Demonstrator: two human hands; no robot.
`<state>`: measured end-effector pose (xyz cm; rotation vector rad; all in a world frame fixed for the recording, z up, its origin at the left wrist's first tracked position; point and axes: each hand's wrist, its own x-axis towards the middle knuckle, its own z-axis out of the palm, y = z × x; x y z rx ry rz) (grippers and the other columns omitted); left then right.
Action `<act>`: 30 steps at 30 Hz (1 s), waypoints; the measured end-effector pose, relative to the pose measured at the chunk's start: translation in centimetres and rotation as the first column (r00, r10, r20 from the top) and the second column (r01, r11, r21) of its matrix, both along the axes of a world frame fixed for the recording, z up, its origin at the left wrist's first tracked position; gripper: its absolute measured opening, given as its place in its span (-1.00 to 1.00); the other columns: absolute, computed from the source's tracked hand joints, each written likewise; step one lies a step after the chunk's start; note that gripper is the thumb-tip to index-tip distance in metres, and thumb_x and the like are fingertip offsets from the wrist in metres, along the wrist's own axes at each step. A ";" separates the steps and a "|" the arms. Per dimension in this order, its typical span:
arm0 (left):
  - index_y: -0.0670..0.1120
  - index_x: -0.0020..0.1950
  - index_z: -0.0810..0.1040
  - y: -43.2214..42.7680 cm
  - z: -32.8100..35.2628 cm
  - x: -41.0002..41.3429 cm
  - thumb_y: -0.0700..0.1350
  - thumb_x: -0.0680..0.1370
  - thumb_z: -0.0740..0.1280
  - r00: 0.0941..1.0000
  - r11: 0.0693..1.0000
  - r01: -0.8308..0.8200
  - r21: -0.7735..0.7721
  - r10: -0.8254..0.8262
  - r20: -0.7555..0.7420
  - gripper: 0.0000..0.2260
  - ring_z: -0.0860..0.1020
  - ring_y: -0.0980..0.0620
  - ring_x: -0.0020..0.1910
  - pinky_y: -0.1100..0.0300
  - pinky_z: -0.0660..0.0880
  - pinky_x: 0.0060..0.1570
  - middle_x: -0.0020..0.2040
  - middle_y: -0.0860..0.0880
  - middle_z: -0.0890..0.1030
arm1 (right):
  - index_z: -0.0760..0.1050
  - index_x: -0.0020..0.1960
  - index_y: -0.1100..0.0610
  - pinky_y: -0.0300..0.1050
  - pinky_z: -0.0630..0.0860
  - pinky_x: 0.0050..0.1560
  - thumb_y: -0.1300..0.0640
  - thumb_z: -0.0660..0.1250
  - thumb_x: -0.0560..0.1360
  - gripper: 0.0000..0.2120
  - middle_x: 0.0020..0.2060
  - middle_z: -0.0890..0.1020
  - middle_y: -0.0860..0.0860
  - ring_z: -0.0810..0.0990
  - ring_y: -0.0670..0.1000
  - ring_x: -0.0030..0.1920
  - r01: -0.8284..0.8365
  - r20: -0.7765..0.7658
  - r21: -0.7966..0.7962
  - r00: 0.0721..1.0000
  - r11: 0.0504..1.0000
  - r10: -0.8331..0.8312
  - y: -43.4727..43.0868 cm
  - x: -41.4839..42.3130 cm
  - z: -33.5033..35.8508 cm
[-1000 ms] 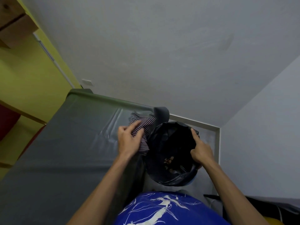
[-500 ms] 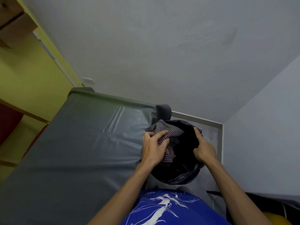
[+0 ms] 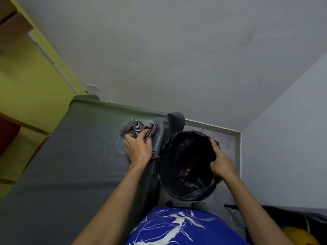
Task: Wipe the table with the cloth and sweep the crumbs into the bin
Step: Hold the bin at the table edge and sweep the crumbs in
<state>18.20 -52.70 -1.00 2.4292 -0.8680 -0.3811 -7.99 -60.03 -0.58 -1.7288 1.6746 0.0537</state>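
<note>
Head view: the left hand (image 3: 138, 149) grips the bunched striped cloth (image 3: 144, 128) on the desk (image 3: 79, 156), at 10 o'clock from the bin (image 3: 174, 145). The right hand (image 3: 221, 163) clasps the bin's rim at 3 o'clock, and crumbs (image 3: 184, 174) lie inside. This looks like the sweeping step. The next move calls for dragging the cloth toward 3 o'clock, over the desk edge.

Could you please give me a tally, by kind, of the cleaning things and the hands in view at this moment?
Striped cloth: 1
Bin: 1
Table: 1
Hands: 2 (left hand gripping the cloth, right hand holding the bin's rim)
Crumbs in the bin: too small to count, left out
Total: 5
</note>
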 end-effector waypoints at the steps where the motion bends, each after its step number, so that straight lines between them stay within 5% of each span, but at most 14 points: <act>1: 0.19 0.25 0.57 0.2 -0.1 -1.4 0.00 0.51 0.39 0.998 0.998 0.067 -0.021 -0.067 -0.008 -0.68 0.38 -0.21 0.19 -0.03 0.35 0.27 0.18 -0.16 0.37 | -0.07 0.57 -0.30 -0.15 0.36 -0.43 0.39 0.15 0.47 -0.11 -0.26 0.55 0.09 0.51 0.07 -0.34 -0.008 -0.005 -0.004 1.000 1.000 0.008 -0.1 0.1 0.0; 4: 0.24 0.23 0.59 1.2 0.1 -5.2 0.01 0.50 0.40 0.959 0.962 0.256 -0.091 -0.265 -0.099 -0.69 0.37 -0.10 0.22 0.07 0.36 0.32 0.16 -0.07 0.35 | -0.06 0.58 -0.28 -0.13 0.42 -0.37 0.40 0.15 0.47 -0.11 -0.06 0.63 0.15 0.47 0.02 -0.36 -0.011 -0.001 -0.015 1.000 1.000 0.011 -0.3 0.1 0.2; 7: 0.26 0.23 0.58 1.4 0.8 -6.0 0.02 0.52 0.39 0.945 0.956 0.258 -0.142 -0.280 -0.169 -0.70 0.34 -0.03 0.24 0.17 0.31 0.33 0.15 -0.03 0.32 | -0.04 0.58 -0.29 -0.08 0.50 -0.23 0.41 0.14 0.45 -0.10 0.20 0.60 0.20 0.45 0.01 -0.35 0.000 0.025 -0.044 1.000 0.999 0.001 -0.5 0.0 0.4; 11: 0.23 0.21 0.61 0.7 2.0 -2.4 -0.02 0.49 0.43 0.983 0.969 0.166 -0.182 -0.176 -0.043 -0.70 0.39 -0.12 0.15 0.08 0.36 0.28 0.11 -0.10 0.37 | -0.05 0.57 -0.30 -0.02 0.54 -0.20 0.41 0.13 0.47 -0.11 0.10 0.61 0.21 0.53 0.07 -0.30 -0.003 0.032 -0.045 0.999 0.999 0.004 -0.4 -0.1 0.5; 16: 0.15 0.24 0.60 1.3 1.0 2.0 0.00 0.50 0.41 0.991 0.997 0.071 -0.038 -0.066 0.115 -0.70 0.39 -0.23 0.18 -0.11 0.38 0.24 0.17 -0.19 0.38 | -0.06 0.57 -0.30 -0.11 0.48 -0.35 0.40 0.13 0.48 -0.11 -0.13 0.57 0.13 0.53 0.07 -0.31 -0.002 0.020 -0.006 1.000 1.000 0.002 -0.1 -0.2 0.7; 24: 0.21 0.35 0.48 1.6 1.0 1.7 0.13 0.54 0.33 0.996 0.988 0.023 0.153 -0.036 0.082 -0.63 0.26 -0.25 0.35 -0.20 0.11 0.38 0.36 -0.22 0.31 | -0.03 0.57 -0.30 -0.09 0.51 -0.30 0.42 0.11 0.46 -0.11 0.09 0.62 0.24 0.55 0.10 -0.29 -0.028 0.046 -0.013 0.999 1.000 0.028 -0.4 -1.0 1.4; 27: 0.18 0.32 0.53 2.1 2.0 0.2 0.10 0.51 0.38 0.991 0.998 0.025 0.059 -0.032 0.131 -0.63 0.18 -0.25 0.44 -0.24 -0.04 0.44 0.43 -0.23 0.27 | -0.01 0.57 -0.30 -0.07 0.54 -0.25 0.43 0.10 0.46 -0.11 -0.04 0.59 0.19 0.57 0.10 -0.27 -0.022 0.058 -0.004 0.998 1.000 0.023 -0.2 -1.9 1.9; 30: 0.14 0.26 0.59 2.5 2.7 -2.4 0.01 0.50 0.42 0.979 0.987 0.119 -0.112 -0.097 0.179 -0.67 0.25 -0.22 0.40 -0.18 0.09 0.43 0.40 -0.21 0.33 | -0.02 0.57 -0.31 -0.23 0.46 -0.39 0.44 0.10 0.47 -0.11 -0.07 0.54 0.10 0.53 0.03 -0.30 -0.014 0.062 0.002 0.998 1.000 0.014 0.2 -2.6 2.5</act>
